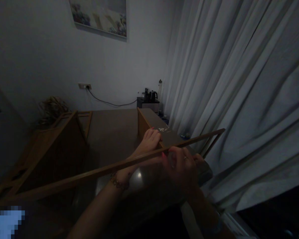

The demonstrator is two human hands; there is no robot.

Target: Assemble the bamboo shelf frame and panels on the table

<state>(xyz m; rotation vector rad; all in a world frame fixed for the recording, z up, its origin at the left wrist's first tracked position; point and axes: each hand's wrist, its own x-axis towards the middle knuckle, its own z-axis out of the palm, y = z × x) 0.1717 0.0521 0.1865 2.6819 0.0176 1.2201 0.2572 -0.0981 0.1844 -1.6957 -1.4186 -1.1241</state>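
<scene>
Evidently the woodwork is only partly together, judging by how it lies. The left hand (150, 138) reaches past the far side of a long wooden rail (127, 162), its fingers bunched at the edge of a wood-edged brown panel (151, 116); whether they grip that edge or merely rest on it, I cannot tell. Nearer the wearer, the right hand (183, 166) is curled at the rail, covering a stretch of it. Gloom and blur hide whether its fingers pinch the rail or some small piece.

The rail crosses in front of the left forearm. To the right hand's right, a short wooden crosspiece (212, 145) slants down from the rail's end, so that corner looks done. Well to the left of both hands, a dark wooden panel (62, 156) leans with its lower corner near the rail; whether the two are fixed cannot be seen. Small white pieces (162, 129) lie loose just beyond the left hand's fingers, too small to identify. The place between the hands, where rail and brown panel overlap, seems the unfinished part.
</scene>
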